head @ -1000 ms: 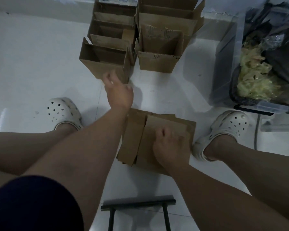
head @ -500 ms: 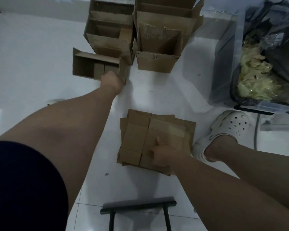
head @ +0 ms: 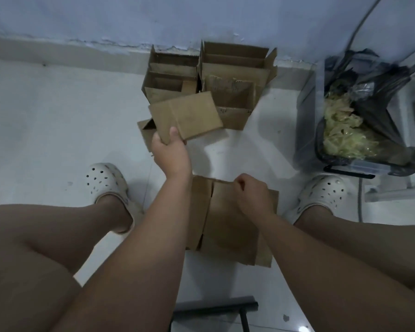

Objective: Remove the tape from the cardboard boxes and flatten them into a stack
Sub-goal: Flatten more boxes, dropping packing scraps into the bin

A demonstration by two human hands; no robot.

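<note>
My left hand [head: 171, 156] grips a box [head: 187, 115] by one corner, above the floor [head: 58, 121]. My right hand [head: 249, 195], fingers curled, hovers over the flat stack [head: 228, 231], grasp unclear. The corner hold may let the box slip.

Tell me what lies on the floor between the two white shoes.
The stack of flattened cardboard lies between the left shoe and the right shoe, shown in the head view.

Brown cardboard boxes [head: 211, 75], white perforated clogs [head: 106, 182], white floor [head: 46, 121], black bag [head: 379, 92] of yellowish tape [head: 343, 133].
</note>
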